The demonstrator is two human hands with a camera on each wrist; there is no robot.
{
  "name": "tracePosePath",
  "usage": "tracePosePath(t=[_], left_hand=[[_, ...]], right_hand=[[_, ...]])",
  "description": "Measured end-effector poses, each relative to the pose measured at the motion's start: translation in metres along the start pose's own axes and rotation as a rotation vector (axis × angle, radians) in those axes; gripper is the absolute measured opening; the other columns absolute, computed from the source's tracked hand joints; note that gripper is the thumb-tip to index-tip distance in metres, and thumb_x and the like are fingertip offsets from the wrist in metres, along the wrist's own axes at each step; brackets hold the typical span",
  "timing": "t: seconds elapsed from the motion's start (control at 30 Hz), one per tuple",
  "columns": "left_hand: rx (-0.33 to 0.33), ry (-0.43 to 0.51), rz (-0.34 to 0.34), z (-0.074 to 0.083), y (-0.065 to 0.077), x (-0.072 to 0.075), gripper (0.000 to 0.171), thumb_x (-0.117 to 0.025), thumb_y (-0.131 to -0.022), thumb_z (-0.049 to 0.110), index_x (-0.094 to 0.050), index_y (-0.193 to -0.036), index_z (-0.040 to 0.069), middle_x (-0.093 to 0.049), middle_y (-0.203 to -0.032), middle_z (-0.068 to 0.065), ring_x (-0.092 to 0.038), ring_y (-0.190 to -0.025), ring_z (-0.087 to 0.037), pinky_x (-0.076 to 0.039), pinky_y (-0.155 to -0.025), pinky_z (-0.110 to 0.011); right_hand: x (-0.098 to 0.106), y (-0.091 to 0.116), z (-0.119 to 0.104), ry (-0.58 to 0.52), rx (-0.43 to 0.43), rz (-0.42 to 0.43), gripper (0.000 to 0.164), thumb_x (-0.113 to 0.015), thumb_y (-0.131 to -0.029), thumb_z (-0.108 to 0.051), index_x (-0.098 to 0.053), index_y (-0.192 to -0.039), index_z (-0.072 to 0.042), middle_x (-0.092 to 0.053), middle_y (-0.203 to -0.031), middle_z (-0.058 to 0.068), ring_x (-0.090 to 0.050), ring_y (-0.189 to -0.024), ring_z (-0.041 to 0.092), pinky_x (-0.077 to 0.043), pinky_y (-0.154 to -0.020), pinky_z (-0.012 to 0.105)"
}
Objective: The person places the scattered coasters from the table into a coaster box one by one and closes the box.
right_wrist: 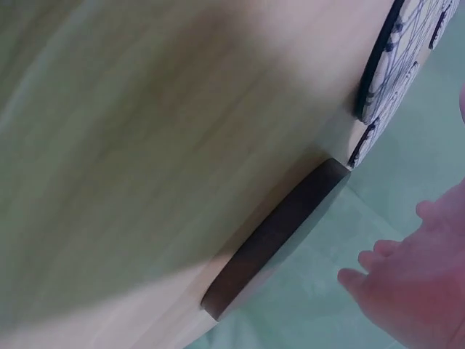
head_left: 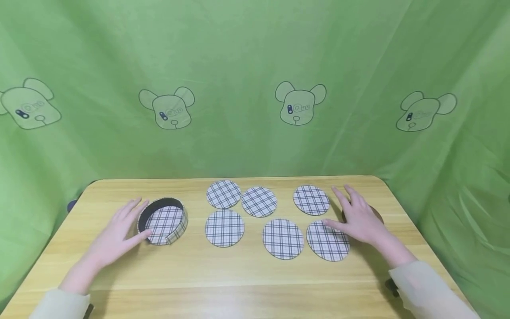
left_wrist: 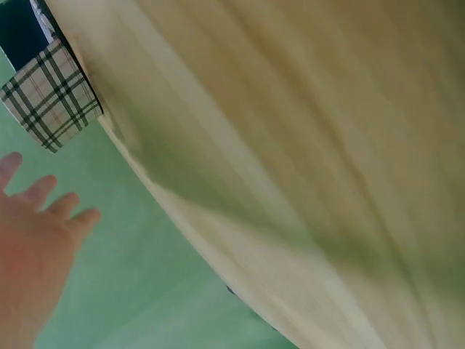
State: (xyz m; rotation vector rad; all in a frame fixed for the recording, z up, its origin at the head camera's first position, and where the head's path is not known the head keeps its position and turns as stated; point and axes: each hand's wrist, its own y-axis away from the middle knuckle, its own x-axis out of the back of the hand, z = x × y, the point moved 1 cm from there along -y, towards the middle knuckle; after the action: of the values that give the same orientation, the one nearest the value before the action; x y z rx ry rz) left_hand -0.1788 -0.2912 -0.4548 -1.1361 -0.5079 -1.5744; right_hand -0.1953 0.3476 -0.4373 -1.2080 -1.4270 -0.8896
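My left hand point(head_left: 113, 237) hovers with spread fingers at the left side of a round plaid coaster holder point(head_left: 181, 227). Its walls are dark inside and its floor is plaid. The left wrist view shows a gap between that hand point(left_wrist: 33, 247) and the holder point(left_wrist: 54, 98). On the other side, my right hand point(head_left: 358, 221) is held with fingers apart above a plaid round coaster point(head_left: 328, 243) and a brown disc point(head_left: 376, 214), which it partly hides. In the right wrist view the dark-edged disc point(right_wrist: 272, 240) lies flat, apart from the fingers. Neither hand holds anything.
Several more plaid coasters lie flat mid-table, among them a back left coaster point(head_left: 223, 194), a front coaster point(head_left: 283, 239) and a back right coaster point(head_left: 311, 200). The wooden table point(head_left: 191, 283) ends at a green curtain point(head_left: 239, 146) with bear-head drawings.
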Motion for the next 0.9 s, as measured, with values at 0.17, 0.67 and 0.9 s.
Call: tracePosePath(t=[0.17,0.67,0.9], left_hand=[[0.010,0.088,-0.031,-0.004,-0.003,-0.001,0.087,-0.076,-0.096,0.033,-0.032,-0.165,0.004,-0.026,-0.168,-0.034,-0.027,-0.150,-0.063,-0.024,-0.108,-0.089],[0.108,0.494,-0.063,-0.019,-0.006,0.002,0.091,-0.077,-0.093,0.002,-0.022,-0.164,-0.006,-0.030,-0.163,-0.041,-0.041,-0.138,-0.065,-0.041,-0.100,-0.004],[0.160,0.597,-0.129,-0.026,-0.006,0.000,0.095,-0.076,-0.093,0.000,-0.015,-0.166,-0.003,-0.029,-0.163,-0.040,-0.056,-0.129,0.002,-0.045,-0.099,-0.007]], right_hand=[[0.000,-0.007,0.005,-0.065,-0.007,-0.023,0.111,-0.074,-0.093,-0.057,-0.015,-0.169,-0.004,-0.014,-0.168,0.041,-0.020,-0.149,0.068,-0.025,-0.111,0.088],[0.001,-0.029,0.008,-0.281,0.048,-0.039,0.098,-0.080,-0.094,-0.038,-0.025,-0.166,-0.002,-0.024,-0.169,0.034,-0.022,-0.154,0.058,-0.023,-0.118,0.083],[-0.003,-0.044,0.010,-0.359,0.051,-0.047,0.093,-0.083,-0.092,-0.029,-0.032,-0.163,0.001,-0.031,-0.165,0.034,-0.028,-0.151,0.059,-0.023,-0.120,0.081]])
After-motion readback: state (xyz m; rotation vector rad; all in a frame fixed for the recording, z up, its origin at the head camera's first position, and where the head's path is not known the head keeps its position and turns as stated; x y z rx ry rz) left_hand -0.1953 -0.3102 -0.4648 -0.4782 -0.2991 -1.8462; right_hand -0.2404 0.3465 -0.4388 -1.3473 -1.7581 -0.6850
